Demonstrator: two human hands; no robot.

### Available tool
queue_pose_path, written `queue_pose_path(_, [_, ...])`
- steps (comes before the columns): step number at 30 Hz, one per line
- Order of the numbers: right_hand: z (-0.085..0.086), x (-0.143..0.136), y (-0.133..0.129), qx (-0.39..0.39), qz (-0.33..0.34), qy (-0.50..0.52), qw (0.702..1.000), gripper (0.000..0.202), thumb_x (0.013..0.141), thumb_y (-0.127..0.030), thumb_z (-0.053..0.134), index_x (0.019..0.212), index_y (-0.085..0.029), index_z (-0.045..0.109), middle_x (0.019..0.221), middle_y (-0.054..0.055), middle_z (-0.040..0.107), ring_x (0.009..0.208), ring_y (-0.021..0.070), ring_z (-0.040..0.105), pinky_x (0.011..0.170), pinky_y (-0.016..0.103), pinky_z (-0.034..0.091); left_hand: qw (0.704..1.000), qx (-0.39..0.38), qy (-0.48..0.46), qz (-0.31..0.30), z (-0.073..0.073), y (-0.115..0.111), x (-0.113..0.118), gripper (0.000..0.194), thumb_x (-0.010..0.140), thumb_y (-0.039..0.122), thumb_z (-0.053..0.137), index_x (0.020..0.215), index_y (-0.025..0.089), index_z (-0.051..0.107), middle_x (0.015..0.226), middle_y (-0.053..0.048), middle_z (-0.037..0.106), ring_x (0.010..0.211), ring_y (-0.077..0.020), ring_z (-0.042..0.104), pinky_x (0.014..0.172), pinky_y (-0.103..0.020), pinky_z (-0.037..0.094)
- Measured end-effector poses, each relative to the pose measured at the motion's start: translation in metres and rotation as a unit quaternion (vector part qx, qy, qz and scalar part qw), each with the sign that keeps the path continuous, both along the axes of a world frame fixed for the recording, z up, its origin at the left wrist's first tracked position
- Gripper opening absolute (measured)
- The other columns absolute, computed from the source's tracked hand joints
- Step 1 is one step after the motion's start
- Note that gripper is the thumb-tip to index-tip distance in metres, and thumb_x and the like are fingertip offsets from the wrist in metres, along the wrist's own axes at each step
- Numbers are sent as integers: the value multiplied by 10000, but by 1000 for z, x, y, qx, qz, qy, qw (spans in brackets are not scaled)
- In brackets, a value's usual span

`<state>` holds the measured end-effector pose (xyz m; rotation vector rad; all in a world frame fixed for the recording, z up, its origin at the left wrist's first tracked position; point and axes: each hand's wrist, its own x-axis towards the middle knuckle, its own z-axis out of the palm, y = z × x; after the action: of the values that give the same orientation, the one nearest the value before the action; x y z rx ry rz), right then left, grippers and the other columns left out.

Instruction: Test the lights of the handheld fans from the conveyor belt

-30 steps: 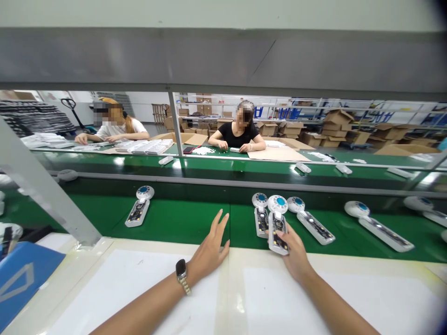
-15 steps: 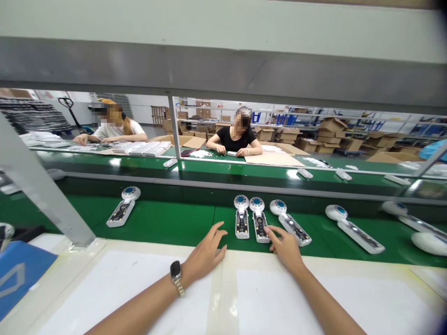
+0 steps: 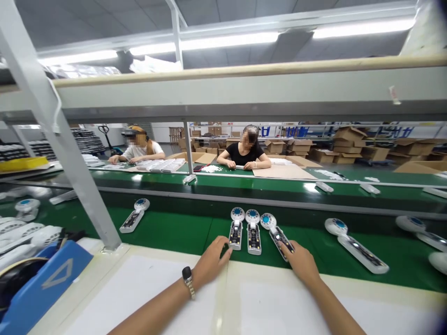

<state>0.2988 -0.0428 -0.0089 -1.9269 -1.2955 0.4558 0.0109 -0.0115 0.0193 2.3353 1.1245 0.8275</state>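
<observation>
Three white handheld devices with round, blue-centred heads and uncovered bodies showing circuit boards lie close together on the green belt. My right hand (image 3: 303, 264) has its fingers closed on the lower end of the rightmost device (image 3: 279, 239), which lies slanted. Beside the lower left corner of the leftmost device (image 3: 235, 235) is my left hand (image 3: 211, 258), loosely curved with thumb and fingers apart; whether its fingertips touch the casing I cannot tell. The middle device (image 3: 253, 237) lies between them, untouched. A watch (image 3: 187, 275) is on my left wrist.
More such devices lie on the green belt (image 3: 181, 230): one at left (image 3: 132, 219), another at right (image 3: 363, 251). A white-topped bench (image 3: 265, 302) is in front of me. A slanted post (image 3: 87, 195) and blue bin (image 3: 45, 288) stand left. Two co-workers sit across.
My right hand has moved from the middle device to the rightmost one, which is now nearer the others and less slanted. My left hand has come closer to the leftmost device. The view has tilted up.
</observation>
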Motion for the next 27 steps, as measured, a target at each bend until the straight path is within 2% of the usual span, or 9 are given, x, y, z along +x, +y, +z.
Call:
queue_pose_path(4, [7,-10,-5,13,46,141,989,442,788,-576,386,679,-192,576,471,2,518,464,201,528,481,306,388,992,-52,10,113,1,12,14,342,882,440,299,978,169,485,963,-73,569,869,-189,549,786,-317,426])
queue_pose_path(7, [13,-29,-11,66,116,381,915,364,734,-546,546,743,-182,562,521,-16,539,475,161,536,484,283,431,986,-61,21,153,2,29,30,339,867,432,334,933,131,476,962,-117,567,902,-229,552,793,-338,403])
queue_pose_path(10, [18,-57,-17,96,163,487,853,424,614,-409,738,915,-184,544,696,7,629,604,165,608,587,290,482,975,-96,35,197,6,52,44,334,767,335,528,961,76,446,1029,-200,540,979,-298,535,797,-358,383])
queue_pose_path(13, [23,-77,-23,65,212,524,822,696,570,-359,782,1151,-211,430,785,18,652,638,179,630,611,306,483,966,-159,34,203,12,75,44,410,596,256,680,909,91,474,1010,-188,567,996,-324,532,756,-323,393])
queue_pose_path(16, [26,-84,-28,30,243,555,795,706,575,-356,783,1170,-192,440,816,43,663,634,160,617,623,283,470,959,-238,6,154,20,87,25,319,528,280,717,736,143,518,762,-69,623,835,-276,586,648,-278,410])
queue_pose_path(18, [25,-86,-30,27,240,578,779,549,626,-392,744,1078,-169,526,825,54,662,618,138,597,607,262,460,950,-289,-27,119,24,83,6,272,567,327,687,683,144,522,624,-27,585,695,-234,590,569,-269,408])
queue_pose_path(21, [24,-89,-31,25,221,597,771,404,660,-408,715,946,-144,607,844,69,662,668,149,600,630,272,470,934,-333,-99,81,26,62,-21,309,652,362,625,836,136,522,651,-9,567,647,-181,578,545,-255,425])
queue_pose_path(24, [25,-94,-32,23,207,602,771,468,569,-332,786,963,-149,612,960,101,652,899,244,601,722,343,490,918,-351,-179,48,21,31,-32,437,668,359,645,1013,195,432,777,4,575,704,-151,587,611,-260,469])
queue_pose_path(27, [26,-102,-36,21,210,608,765,481,528,-279,802,950,-166,602,991,89,631,955,276,585,727,375,500,869,-392,-301,-4,14,7,-29,484,628,355,712,982,224,410,915,-15,571,691,-148,598,640,-314,504])
